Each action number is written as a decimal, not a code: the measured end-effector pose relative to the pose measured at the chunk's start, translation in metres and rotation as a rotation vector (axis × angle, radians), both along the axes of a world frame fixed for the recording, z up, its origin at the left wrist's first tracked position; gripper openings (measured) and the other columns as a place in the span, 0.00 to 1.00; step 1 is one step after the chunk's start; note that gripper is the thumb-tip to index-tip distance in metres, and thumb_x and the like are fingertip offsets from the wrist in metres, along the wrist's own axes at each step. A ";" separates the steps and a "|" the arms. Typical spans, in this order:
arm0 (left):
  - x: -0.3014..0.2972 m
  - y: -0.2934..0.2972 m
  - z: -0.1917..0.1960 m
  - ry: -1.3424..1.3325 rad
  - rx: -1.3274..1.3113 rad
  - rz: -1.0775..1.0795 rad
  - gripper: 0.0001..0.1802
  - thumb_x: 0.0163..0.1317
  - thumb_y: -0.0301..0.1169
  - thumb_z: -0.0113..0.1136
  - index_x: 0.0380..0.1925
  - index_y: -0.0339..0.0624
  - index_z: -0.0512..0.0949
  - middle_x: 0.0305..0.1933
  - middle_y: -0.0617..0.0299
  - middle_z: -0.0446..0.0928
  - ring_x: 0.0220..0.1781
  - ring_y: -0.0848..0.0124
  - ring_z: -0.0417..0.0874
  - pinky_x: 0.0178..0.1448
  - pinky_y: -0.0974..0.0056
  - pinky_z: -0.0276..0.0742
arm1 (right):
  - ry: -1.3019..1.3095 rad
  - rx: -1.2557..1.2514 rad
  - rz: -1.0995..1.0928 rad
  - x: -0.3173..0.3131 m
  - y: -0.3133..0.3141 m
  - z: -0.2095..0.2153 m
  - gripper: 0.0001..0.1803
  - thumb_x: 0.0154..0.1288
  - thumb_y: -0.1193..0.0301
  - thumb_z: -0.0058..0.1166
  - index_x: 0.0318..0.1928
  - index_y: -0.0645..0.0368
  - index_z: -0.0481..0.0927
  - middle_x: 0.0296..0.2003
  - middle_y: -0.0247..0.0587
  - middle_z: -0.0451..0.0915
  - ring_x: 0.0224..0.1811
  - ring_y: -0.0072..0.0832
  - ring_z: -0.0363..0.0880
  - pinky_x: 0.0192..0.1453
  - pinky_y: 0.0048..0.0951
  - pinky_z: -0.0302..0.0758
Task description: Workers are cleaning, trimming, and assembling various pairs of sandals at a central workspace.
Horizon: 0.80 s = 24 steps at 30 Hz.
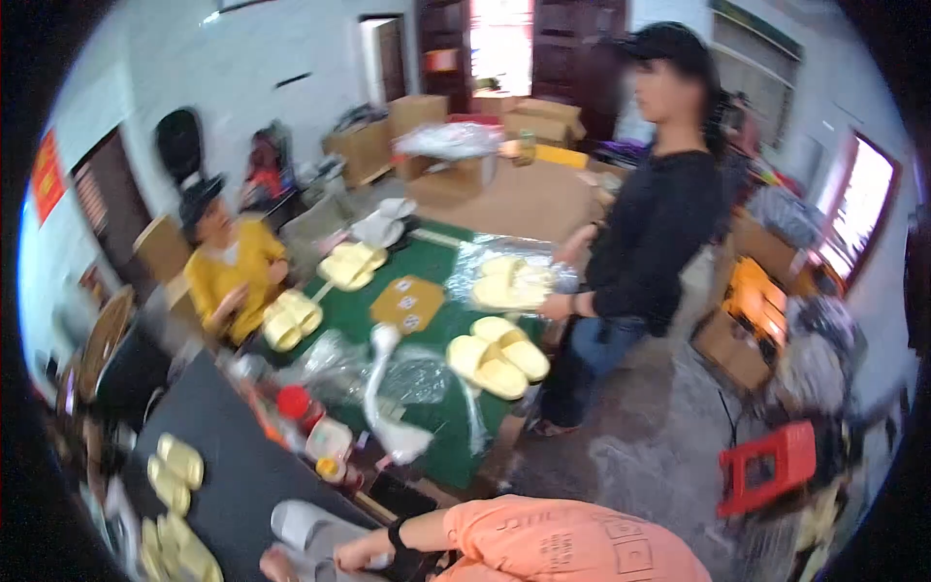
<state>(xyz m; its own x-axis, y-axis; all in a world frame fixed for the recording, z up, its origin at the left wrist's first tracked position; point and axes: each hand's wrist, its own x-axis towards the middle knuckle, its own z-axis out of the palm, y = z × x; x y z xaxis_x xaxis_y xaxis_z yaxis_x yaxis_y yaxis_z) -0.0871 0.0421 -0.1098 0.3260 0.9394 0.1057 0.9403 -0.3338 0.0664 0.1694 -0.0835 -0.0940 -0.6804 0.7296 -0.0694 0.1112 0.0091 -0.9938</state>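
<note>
The work in hand appears to be the handling of a single grey slipper [308,529], which lies on the dark tabletop [242,466] at the lower edge of the view. The right hand [361,555], coming in on an orange sleeve with a black wristband, is curled closed over the slipper's near end. Just left of the slipper a sliver of the left hand [274,565] shows; whether it grips or lies open I cannot tell. As a judgement, the slipper is being held and steadied rather than set aside. Any further move calls for a firm hold on its soft sole and for room beside the loose yellow slippers [175,475] lying left of the grey slipper. The slipper itself looks pale grey, thick-soled and smooth, with a broad rounded strap, lying flat and somewhat blurred. Beyond it stand a red-capped bottle [294,403] and a white curved plastic piece [383,388]. Farther beyond is a green tabletop [436,262] with a pair of yellow slippers [499,354]. Well beyond the grey slipper, a seated person in yellow [233,272] and a standing person in black [650,223] handle yellow slippers in clear bags.
</note>
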 end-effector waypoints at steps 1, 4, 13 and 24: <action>0.005 0.001 0.000 0.243 -0.151 0.041 0.13 0.47 0.49 0.58 0.21 0.54 0.82 0.25 0.61 0.80 0.27 0.62 0.82 0.23 0.63 0.75 | -0.016 0.006 -0.068 0.020 0.004 0.007 0.12 0.43 0.73 0.48 0.30 0.65 0.76 0.24 0.43 0.77 0.25 0.30 0.71 0.29 0.32 0.69; 0.091 0.065 0.003 -0.143 -0.239 -0.092 0.11 0.47 0.43 0.57 0.23 0.50 0.81 0.26 0.60 0.80 0.28 0.63 0.81 0.24 0.63 0.75 | -0.158 0.021 -0.205 0.086 0.000 0.045 0.11 0.45 0.72 0.48 0.30 0.64 0.76 0.24 0.44 0.77 0.24 0.33 0.71 0.28 0.34 0.69; 0.049 -0.003 -0.004 -1.458 -0.394 0.451 0.12 0.47 0.17 0.48 0.33 0.31 0.75 0.30 0.57 0.76 0.31 0.67 0.77 0.32 0.67 0.74 | -0.436 0.285 -0.297 0.140 -0.064 0.091 0.11 0.53 0.66 0.44 0.29 0.63 0.72 0.26 0.55 0.74 0.30 0.47 0.74 0.33 0.43 0.68; 0.139 -0.072 0.079 -0.620 0.078 0.258 0.10 0.58 0.24 0.45 0.38 0.35 0.72 0.39 0.48 0.69 0.43 0.56 0.70 0.48 0.60 0.67 | -0.606 0.259 -0.300 0.122 -0.086 0.127 0.06 0.56 0.76 0.42 0.36 0.61 0.68 0.27 0.49 0.73 0.30 0.41 0.73 0.33 0.42 0.67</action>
<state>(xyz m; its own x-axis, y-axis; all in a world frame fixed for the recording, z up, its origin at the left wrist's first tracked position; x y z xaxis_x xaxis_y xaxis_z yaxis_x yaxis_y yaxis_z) 0.0515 -0.0295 -0.0311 -0.0511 0.9610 0.2717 0.7861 -0.1291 0.6044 0.2913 -0.1694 0.0329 -0.3449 0.9230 -0.1706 0.6766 0.1185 -0.7268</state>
